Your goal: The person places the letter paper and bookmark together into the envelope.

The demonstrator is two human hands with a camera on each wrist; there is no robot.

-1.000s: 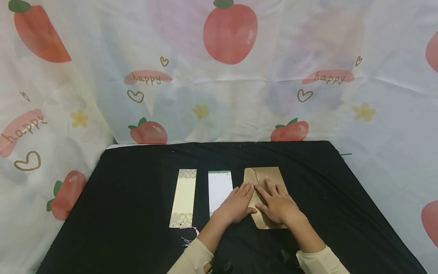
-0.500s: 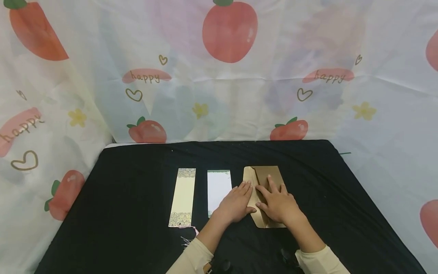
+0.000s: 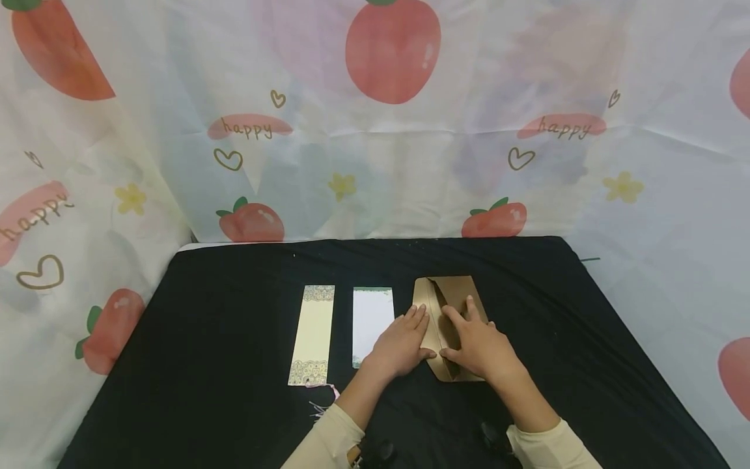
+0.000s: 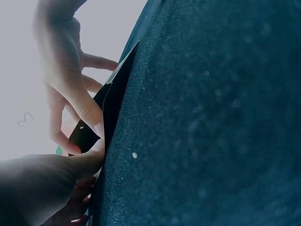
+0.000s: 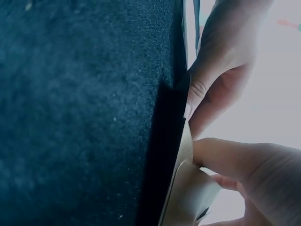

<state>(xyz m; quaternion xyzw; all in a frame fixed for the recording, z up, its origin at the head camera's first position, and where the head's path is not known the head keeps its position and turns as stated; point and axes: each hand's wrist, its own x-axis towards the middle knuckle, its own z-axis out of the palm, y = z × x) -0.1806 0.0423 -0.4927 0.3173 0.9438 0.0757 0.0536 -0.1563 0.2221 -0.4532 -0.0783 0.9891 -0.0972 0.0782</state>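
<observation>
A brown paper envelope [image 3: 469,286] lies on the black cloth, its flap to the left and a dark gap showing along its mouth. My left hand [image 3: 400,343] rests on the flap side, fingers fairly straight and together, thumb reaching toward the mouth. With bent fingers, my right hand [image 3: 480,345] grips the envelope's edge at the mouth, thumb and forefinger tips at the gap. In the right wrist view the envelope [image 5: 188,188] bows up off the cloth beside the right thumb. Its inside is too dark to make out.
Left of the envelope lies a white card [image 3: 372,319] with green edges, partly behind the left hand. Further left is a cream patterned bookmark [image 3: 312,332] with a pink tassel [image 3: 322,407]. A printed curtain [image 3: 398,176] hangs behind the cloth-covered table [image 3: 234,312].
The right hand's fingers have bent and lifted the envelope's edge, so its mouth now gapes and the envelope bulges. The left hand has stayed nearly in place on the flap side.
</observation>
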